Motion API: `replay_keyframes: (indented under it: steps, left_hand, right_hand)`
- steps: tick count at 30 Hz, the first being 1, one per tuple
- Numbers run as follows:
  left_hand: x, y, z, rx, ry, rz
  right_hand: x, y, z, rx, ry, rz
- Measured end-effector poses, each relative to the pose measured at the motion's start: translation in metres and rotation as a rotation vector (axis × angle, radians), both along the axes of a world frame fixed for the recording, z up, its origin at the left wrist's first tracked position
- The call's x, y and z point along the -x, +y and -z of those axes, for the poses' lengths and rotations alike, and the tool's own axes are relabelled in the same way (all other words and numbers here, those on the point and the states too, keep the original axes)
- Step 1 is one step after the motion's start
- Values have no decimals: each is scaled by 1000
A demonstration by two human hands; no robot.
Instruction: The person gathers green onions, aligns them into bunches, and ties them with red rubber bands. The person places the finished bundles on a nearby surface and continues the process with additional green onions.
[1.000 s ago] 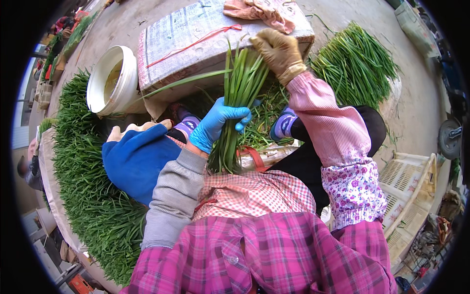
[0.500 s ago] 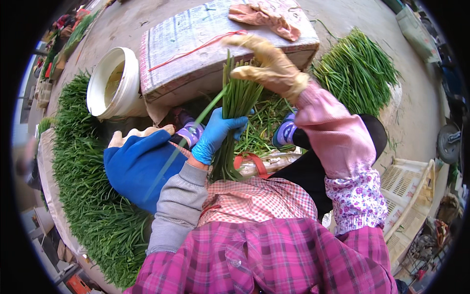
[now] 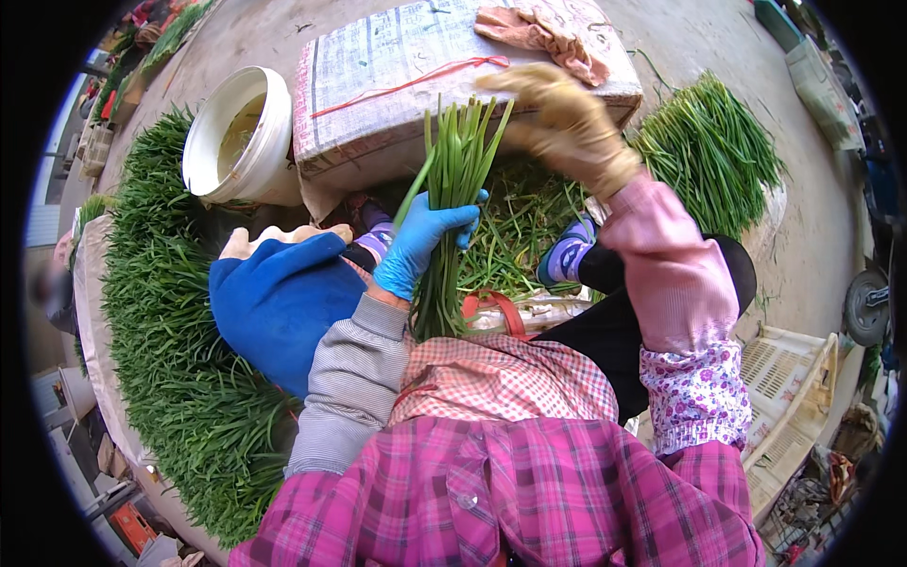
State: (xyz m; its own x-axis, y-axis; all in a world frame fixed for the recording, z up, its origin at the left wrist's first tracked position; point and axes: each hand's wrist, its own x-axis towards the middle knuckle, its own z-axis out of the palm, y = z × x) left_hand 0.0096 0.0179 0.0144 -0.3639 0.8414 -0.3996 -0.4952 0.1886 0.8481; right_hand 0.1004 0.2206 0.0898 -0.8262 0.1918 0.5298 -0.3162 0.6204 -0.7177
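Note:
My left hand (image 3: 430, 241), in a blue glove, is closed round the middle of a bunch of garlic chives (image 3: 463, 161). The bunch stands nearly upright above my lap, cut ends up and leafy ends hanging below my fist. One blade sticks out to the left. To the right of the bunch's top, my right hand (image 3: 567, 123) in a yellowish glove is raised, blurred by motion. Its fingers look stretched out and apart, with nothing seen in them. Loose chive scraps (image 3: 524, 227) cover the ground between my feet.
Ahead stands a cloth-covered box (image 3: 397, 71) bearing a red strip (image 3: 406, 87) and a crumpled pinkish cloth (image 3: 543, 38). A white bucket (image 3: 274, 142) with liquid is at its left. Chives are heaped at left (image 3: 170, 359) and far right (image 3: 709, 146). A plastic crate (image 3: 779, 378) lies at right.
My right hand has moved a little right and down, away from the bunch's top. The long blade at the bunch's left no longer trails down across my left arm. The view has shifted slightly.

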Motion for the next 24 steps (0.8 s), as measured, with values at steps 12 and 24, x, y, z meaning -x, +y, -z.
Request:
replay_keyframes:
  steps: [12, 24]
  left_hand:
    - [17, -11, 25, -431, -538, -108]
    - [15, -11, -3, -180, -88, -137]
  right_hand:
    - [6, -51, 50, 261, 3, -188]
    - [-23, -41, -22, 476, -936, -858]
